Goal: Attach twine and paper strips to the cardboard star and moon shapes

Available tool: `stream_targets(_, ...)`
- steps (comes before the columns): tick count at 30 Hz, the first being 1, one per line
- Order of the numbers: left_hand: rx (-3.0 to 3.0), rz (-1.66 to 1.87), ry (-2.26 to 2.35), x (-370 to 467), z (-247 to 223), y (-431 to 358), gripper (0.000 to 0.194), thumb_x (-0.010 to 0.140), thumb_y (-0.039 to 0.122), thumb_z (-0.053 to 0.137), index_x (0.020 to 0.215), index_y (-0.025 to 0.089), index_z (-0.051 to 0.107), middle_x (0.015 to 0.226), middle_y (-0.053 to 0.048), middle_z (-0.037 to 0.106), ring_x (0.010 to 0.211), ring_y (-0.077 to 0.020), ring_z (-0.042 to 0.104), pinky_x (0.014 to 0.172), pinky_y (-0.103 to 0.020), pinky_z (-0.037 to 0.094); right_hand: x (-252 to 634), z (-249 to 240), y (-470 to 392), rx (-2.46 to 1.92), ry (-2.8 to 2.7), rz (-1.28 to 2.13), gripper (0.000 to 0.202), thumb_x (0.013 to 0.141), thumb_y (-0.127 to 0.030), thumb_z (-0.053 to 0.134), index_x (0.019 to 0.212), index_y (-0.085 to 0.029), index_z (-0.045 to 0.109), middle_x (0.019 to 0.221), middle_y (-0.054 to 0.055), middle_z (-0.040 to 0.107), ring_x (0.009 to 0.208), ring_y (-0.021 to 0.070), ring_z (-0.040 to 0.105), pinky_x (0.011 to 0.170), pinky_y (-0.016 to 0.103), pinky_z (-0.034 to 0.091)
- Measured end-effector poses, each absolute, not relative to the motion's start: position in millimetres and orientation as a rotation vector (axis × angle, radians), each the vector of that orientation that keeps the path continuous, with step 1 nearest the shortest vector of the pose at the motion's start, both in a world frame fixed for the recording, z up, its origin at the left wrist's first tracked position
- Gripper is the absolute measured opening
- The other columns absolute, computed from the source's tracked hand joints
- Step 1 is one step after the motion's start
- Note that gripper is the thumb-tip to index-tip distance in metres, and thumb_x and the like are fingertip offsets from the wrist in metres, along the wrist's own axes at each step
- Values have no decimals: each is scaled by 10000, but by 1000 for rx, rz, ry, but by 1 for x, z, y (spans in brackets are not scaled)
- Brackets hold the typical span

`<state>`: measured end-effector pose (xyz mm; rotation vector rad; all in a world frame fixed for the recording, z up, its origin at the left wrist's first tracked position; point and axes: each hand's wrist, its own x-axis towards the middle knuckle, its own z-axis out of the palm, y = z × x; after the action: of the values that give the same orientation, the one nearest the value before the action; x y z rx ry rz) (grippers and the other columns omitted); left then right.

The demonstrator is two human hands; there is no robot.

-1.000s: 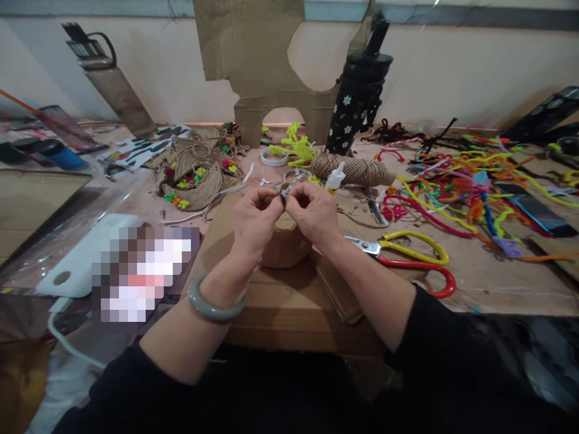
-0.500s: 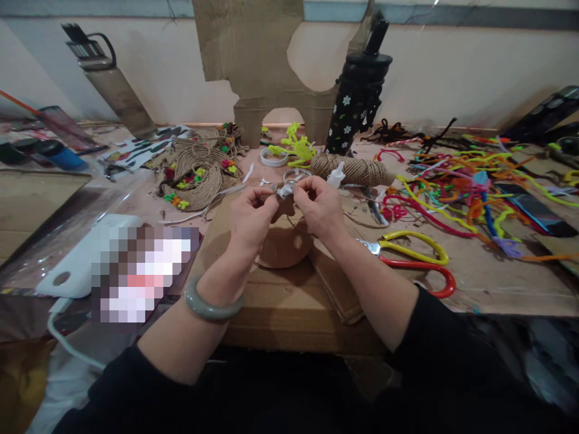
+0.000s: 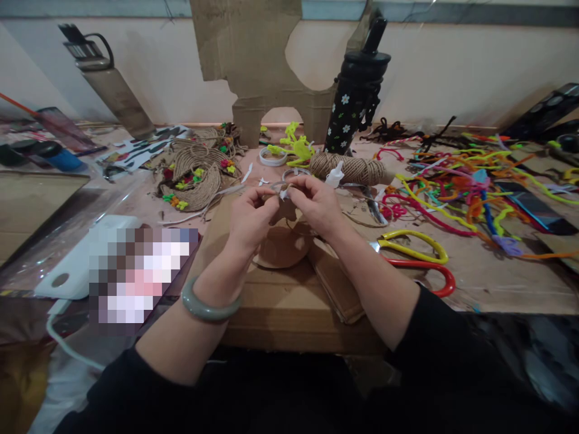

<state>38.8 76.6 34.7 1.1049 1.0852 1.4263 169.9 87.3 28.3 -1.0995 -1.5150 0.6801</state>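
A pale wall (image 3: 429,72) rises behind the table (image 3: 511,283).

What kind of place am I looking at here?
Probably a craft workspace: there's a roll of brown twine, scissors with one yellow and one red handle, and a tangle of brightly coloured fuzzy stems on the table.

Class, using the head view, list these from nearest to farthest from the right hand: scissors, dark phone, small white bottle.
From the right hand:
1. Small white bottle, just beyond it.
2. Scissors, to its right.
3. Dark phone, far right.
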Motion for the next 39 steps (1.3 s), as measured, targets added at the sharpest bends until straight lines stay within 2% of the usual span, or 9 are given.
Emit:
stream_targets(6, 1027, 1514, 980, 38, 32, 82, 191, 546, 182, 739, 716, 157, 654, 608, 33, 624, 539, -69, 549, 531, -187, 450, 169, 29, 90, -1070, -1414, 940, 71, 712, -220, 584, 770, -183, 567, 694, -39, 561, 646, 92, 489, 627, 246, 407)
stream_targets(13, 974, 1560, 861, 35, 30, 85, 273, 533, 250, 820, 739, 172, 660, 697, 19, 660, 614, -84, 580, 594, -205, 465, 167, 31, 89, -908, -1325, 1144, 252, 646, -266, 665, 873, -203, 575, 803, -26, 621, 710, 93, 534, 709, 264, 451)
stream_targets(20, 969, 1560, 798, 35, 33, 80, 361, 571, 398, 851, 774, 181, 647, 736, 17, 663, 668, -95, 588, 640, -222, 449, 165, 37, 84, -880, -1142, 1234, 266, 565, -265, 708, 747, -198, 526, 689, -60, 570, 617, 65, 506, 632, 237, 445)
stream_targets(25, 970, 1377, 786, 37, 38, 74, 407, 523, 293, 875, 832, 181, 635, 790, 22, 684, 709, -95, 595, 727, -235, 457, 163, 36, 82, -838, -1063, 1284, 245, 570, -249, 702, 714, -191, 513, 682, -60, 565, 619, 59, 509, 653, 230, 428)
stream_targets(34, 973, 1319, 830, 33, 40, 75, 317, 524, 264, 842, 721, 159, 616, 678, 29, 631, 633, -92, 548, 672, -249, 433, 160, 33, 80, -864, -1125, 1291, 237, 565, -244, 712, 688, -189, 517, 658, -56, 560, 640, 74, 509, 663, 240, 407)
stream_targets(39, 1001, 1314, 872, 31, 40, 76, 272, 522, 207, 820, 739, 140, 670, 716, 18, 648, 658, -87, 547, 695, -243, 431, 168, 37, 82, -882, -1203, 1262, 197, 627, -333, 691, 695, -183, 582, 639, -55, 545, 615, 70, 473, 637, 240, 382)
